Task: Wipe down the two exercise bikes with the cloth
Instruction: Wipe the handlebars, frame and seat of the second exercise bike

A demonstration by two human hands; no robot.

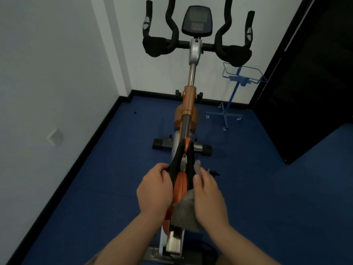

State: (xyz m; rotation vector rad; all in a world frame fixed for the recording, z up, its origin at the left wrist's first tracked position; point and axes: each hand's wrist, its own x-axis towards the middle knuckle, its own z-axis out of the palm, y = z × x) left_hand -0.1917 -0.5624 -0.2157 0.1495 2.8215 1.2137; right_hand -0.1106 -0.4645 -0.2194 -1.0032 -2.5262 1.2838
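Grey soft cloth (188,211) lies bunched, light and floppy, on the stiff orange-black saddle (182,180) at 6 o'clock, left hand (154,190) gripping the saddle's left edge, right hand (209,196) clutching the cloth; best taken bunched in the palm.

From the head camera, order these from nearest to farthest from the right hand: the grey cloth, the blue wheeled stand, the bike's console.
From the right hand:
1. Grey cloth: held under that hand against the saddle.
2. Blue wheeled stand: on the floor, ahead and to the right.
3. Console: up between the handlebars, by the far wall.
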